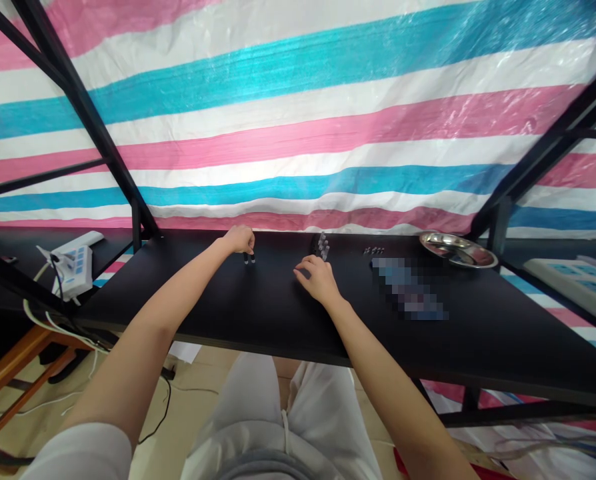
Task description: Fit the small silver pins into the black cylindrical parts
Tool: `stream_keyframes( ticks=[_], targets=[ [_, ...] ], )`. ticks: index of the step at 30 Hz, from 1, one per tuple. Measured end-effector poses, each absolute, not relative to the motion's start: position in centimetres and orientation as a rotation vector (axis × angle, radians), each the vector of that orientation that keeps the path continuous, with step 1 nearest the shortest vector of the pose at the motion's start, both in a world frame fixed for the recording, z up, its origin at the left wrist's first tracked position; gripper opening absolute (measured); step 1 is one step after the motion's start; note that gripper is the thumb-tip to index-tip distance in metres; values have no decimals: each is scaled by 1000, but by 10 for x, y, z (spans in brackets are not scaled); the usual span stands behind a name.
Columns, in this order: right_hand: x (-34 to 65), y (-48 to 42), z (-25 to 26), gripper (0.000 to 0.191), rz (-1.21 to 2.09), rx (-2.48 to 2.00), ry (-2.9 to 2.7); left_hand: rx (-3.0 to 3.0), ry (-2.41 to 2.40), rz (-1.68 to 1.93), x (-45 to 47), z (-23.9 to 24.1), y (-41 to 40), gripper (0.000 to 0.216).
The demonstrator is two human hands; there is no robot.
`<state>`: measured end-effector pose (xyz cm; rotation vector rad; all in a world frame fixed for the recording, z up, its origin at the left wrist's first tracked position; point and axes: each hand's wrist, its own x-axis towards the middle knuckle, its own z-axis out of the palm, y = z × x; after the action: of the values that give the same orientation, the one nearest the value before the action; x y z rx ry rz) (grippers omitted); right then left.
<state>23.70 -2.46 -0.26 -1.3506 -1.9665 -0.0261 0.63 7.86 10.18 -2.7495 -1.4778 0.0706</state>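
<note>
My left hand (240, 239) is over the back of the black table, left of the middle, with its fingers pinched together and pointing down. Small dark pieces with pale ends (249, 259) show right under the fingertips; whether they are gripped or only touched is hard to tell. To the right, my right hand (318, 277) hovers low at the tabletop with thumb and fingers apart and nothing visible between them. Just behind it stands a dark holder with several clear, knobbly pieces (323, 245), partly covered by the hand.
Several tiny clear pieces (374, 251) lie to the right on the black table (278, 320). Beyond them are a blurred flat packet (409, 290) and a round steel dish (458, 251). Black metal posts (113, 153) frame both sides; a white power strip (73, 270) sits far left.
</note>
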Motion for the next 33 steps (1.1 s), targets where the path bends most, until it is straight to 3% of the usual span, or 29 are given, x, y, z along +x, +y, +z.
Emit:
stream_keyframes(
  ticks=[26,33],
  targets=[
    [267,-20,-4,20,-204,-1657,-1695,-2774,-1476,57,5,102,76,18],
    [267,-21,-6,21,-79,-1949,-1713,-2810,-1212,-265,35,111,47,35]
  ],
)
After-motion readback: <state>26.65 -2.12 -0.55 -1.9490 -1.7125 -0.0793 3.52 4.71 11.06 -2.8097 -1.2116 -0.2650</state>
